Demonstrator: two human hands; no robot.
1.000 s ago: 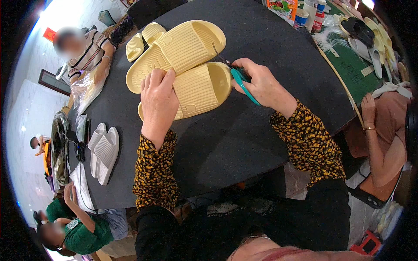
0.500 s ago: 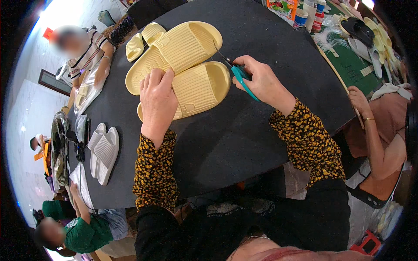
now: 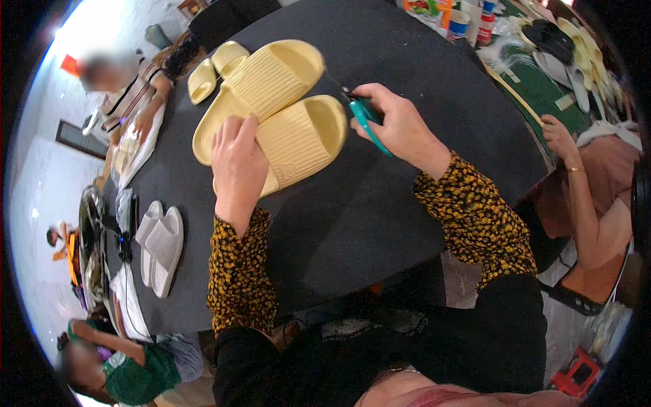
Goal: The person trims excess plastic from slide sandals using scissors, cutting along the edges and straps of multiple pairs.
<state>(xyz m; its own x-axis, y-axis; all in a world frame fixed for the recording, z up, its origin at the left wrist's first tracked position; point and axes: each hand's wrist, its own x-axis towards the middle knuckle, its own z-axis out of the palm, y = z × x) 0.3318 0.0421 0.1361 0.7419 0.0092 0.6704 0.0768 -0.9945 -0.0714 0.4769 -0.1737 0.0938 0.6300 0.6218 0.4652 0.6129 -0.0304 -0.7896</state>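
Note:
My left hand (image 3: 237, 159) is closed on a pair of yellow ribbed slide slippers (image 3: 293, 146), gripping them between their straps near the inner sides. The two slippers lie side by side, toes to the upper right. My right hand (image 3: 403, 129) is closed around a pair of teal-handled nippers (image 3: 369, 122). Their dark tips point up and left, just off the slippers' right ends, where a thin dark strand seems to show. Beyond the slippers' far end lie two small yellow slippers (image 3: 230, 57).
A grey pair of slides (image 3: 163, 247) lies on the dark table (image 3: 352, 224) at left. On a green board (image 3: 536, 108) at right are more slippers, clear strands and bottles. One person at far left handles a plastic bag (image 3: 139, 149); another's hand (image 3: 559, 139) rests at the right edge.
The held slippers have shifted slightly left, and the nippers have moved a little left with my right hand. At lower left, the person in green has raised an arm.

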